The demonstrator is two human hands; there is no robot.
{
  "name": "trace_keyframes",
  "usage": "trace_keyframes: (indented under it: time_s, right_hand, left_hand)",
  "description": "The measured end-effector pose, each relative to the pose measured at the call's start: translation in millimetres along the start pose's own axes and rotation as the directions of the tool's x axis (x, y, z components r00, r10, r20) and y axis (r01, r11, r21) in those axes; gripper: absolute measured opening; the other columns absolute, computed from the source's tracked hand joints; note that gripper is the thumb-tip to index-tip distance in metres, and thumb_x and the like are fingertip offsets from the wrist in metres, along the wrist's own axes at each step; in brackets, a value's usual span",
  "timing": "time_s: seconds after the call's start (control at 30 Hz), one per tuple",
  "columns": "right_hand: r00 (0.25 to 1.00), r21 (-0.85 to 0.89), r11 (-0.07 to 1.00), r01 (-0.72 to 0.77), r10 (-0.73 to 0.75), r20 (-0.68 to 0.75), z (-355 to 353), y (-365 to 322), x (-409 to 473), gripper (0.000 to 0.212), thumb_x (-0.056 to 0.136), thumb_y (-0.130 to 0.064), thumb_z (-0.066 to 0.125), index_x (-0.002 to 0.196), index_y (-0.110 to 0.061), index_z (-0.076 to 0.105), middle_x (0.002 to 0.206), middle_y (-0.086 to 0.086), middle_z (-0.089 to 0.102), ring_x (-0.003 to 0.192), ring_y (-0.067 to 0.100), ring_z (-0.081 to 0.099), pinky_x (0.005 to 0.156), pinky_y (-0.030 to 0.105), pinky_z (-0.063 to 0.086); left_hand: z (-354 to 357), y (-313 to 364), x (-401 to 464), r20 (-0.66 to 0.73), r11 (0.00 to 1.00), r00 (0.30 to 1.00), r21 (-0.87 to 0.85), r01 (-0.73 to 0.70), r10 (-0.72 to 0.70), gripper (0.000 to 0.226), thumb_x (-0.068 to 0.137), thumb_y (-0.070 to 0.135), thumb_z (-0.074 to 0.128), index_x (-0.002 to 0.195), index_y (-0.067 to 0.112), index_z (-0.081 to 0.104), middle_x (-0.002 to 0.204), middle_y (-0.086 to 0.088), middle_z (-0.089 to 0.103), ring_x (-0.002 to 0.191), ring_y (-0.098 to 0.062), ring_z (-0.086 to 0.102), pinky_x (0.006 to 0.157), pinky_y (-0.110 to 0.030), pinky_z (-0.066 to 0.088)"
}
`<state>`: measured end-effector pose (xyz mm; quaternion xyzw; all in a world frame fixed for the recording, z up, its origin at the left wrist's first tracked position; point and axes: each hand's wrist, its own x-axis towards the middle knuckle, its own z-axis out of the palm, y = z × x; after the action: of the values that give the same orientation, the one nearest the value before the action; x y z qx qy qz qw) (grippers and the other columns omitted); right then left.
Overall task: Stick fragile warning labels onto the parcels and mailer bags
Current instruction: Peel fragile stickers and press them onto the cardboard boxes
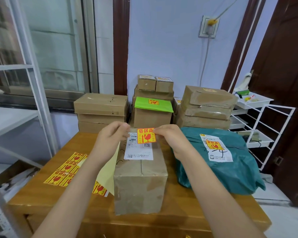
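Right hand (169, 140) pinches a red-yellow label (146, 135) reading 易碎品 above the box (139, 179) at worktop (58, 200) centre; left hand (110, 136), fingers curled, seemingly touches its edge.

The red-and-yellow fragile label (145, 135) over the cardboard parcel (140, 177) reads 易碎品 above a broken-glass sign, the handwriting "4-4" stands on a brown box (100, 104), and the white shipping label (138, 149) is too small to read.
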<state>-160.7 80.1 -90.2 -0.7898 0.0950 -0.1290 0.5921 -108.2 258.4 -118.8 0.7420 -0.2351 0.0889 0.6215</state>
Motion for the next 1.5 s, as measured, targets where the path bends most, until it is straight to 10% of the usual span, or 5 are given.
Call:
trace_keyframes:
  time_s: [0.17,0.47,0.7,0.9,1.5]
  right_hand:
    - [0.995,0.017,0.995,-0.097,0.098,-0.006,18.1,5.4,1.5,0.02,0.082,-0.01,0.065,0.064,-0.003,0.062,0.069,0.012,0.052,0.066,0.023,0.047,0.06,0.03,0.032]
    - [0.995,0.105,0.992,-0.067,0.074,-0.061,28.4,22.6,2.9,0.034,0.084,-0.006,0.063,0.099,0.024,0.054,0.094,0.038,0.061,0.071,0.028,0.055,0.066,0.032,0.038]
    - [0.997,0.061,0.998,0.004,0.001,-0.081,28.4,33.0,8.2,0.025,0.083,0.001,0.063,0.087,0.025,0.058,0.066,0.006,0.057,0.062,0.015,0.056,0.064,0.023,0.045]
    - [0.996,-0.115,0.993,0.024,-0.033,-0.081,32.6,38.4,9.5,0.037,0.081,-0.015,0.065,0.045,-0.023,0.066,0.074,0.001,0.066,0.102,0.033,0.057,0.096,0.052,0.04]
    - [0.982,-0.426,0.895,0.133,-0.176,-0.064,32.3,38.4,4.2,0.026,0.082,-0.013,0.064,0.058,-0.02,0.057,0.093,0.002,0.058,0.108,0.018,0.044,0.066,0.016,0.023]
  left_hand:
    - [5.5,-1.1,-0.1,0.118,0.99,0.983,0.02,0.14,-0.142,0.025,0.092,0.037,0.058,0.085,0.016,0.069,0.083,-0.002,0.072,0.084,-0.02,0.067,0.082,-0.034,0.051]
    - [10.1,-8.3,0.6,-0.004,0.979,0.986,0.118,0.166,-0.167,0.009,0.087,0.018,0.068,0.088,0.011,0.063,0.091,-0.002,0.069,0.088,-0.014,0.064,0.07,-0.027,0.052]
    - [13.3,-9.9,0.7,-0.016,0.982,0.985,0.071,0.172,-0.171,0.006,0.089,0.01,0.064,0.092,0.007,0.061,0.084,-0.006,0.067,0.068,-0.008,0.062,0.056,-0.018,0.046]
    - [10.8,-9.7,-1.0,-0.01,0.981,0.983,0.059,0.184,-0.184,0.004,0.087,0.009,0.066,0.089,0.008,0.062,0.08,-0.005,0.067,0.066,-0.008,0.063,0.057,-0.021,0.048]
    - [16.2,-12.5,-0.6,-0.038,0.959,0.998,0.277,0.055,-0.046,0.014,0.078,0.003,0.07,0.084,0.014,0.064,0.069,-0.001,0.063,0.056,-0.003,0.052,0.053,-0.01,0.04]
